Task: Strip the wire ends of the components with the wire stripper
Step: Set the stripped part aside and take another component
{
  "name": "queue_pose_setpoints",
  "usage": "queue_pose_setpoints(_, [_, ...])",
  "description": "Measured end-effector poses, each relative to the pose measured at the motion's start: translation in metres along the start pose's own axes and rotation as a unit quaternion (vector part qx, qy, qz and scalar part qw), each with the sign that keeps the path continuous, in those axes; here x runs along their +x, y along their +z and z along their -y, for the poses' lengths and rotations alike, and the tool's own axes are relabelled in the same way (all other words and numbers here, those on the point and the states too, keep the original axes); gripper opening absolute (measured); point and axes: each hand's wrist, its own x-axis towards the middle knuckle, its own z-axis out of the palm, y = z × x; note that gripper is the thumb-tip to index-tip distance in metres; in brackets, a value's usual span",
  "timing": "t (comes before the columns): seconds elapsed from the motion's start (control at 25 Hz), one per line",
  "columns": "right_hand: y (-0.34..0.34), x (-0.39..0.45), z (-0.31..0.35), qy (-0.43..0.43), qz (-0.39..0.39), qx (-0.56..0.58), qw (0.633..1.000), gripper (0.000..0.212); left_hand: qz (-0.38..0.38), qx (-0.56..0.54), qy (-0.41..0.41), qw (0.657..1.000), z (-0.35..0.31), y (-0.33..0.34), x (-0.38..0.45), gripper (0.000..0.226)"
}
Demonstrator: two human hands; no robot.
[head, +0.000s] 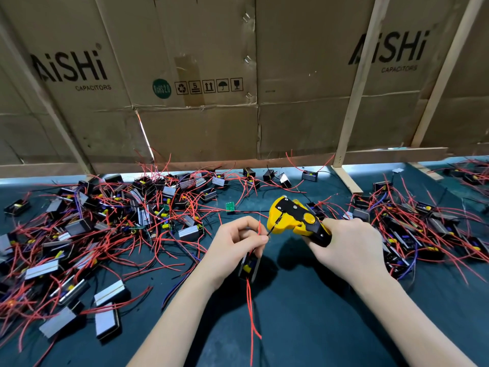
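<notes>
Your left hand (235, 241) pinches a black wire (270, 232) of a component (249, 265) held under it, wire tip in the mouth of the yellow wire stripper (296, 221). Your right hand (349, 246) grips the stripper's handles. Left of the stripper, a pile of components (105, 221) w/ red wires; right of it, another pile (428, 229) on the green mat (304, 313).

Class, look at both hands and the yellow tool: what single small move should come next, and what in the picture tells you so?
Probably squeeze the wire stripper. The right hand grips its handles, and the left hand pinches a black wire whose end already sits at the tool's mouth, with the component held below. Whether the wire is fully seated cannot be told.
</notes>
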Motion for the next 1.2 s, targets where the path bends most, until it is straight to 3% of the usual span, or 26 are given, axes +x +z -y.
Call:
queue_pose_setpoints(0.4, [0.005,0.004,-0.013,0.05,-0.076,-0.036,0.995,0.048,0.041,0.009,-0.022,0.999,-0.002,0.0,-0.002,0.025])
queue_pose_setpoints(0.56, [0.006,0.004,-0.01,0.001,-0.053,-0.033,0.998,0.044,0.083,0.051,-0.019,0.995,0.0,0.003,-0.004,0.027])
queue_pose_setpoints(0.72, [0.004,0.002,-0.002,-0.047,-0.033,-0.022,0.998,0.042,0.065,0.068,-0.022,0.995,0.002,0.001,-0.003,0.026])
queue_pose_setpoints(1.2, [0.0,0.002,-0.002,-0.064,0.011,-0.025,0.998,0.038,0.095,0.072,-0.041,0.992,0.0,-0.004,-0.002,0.026])
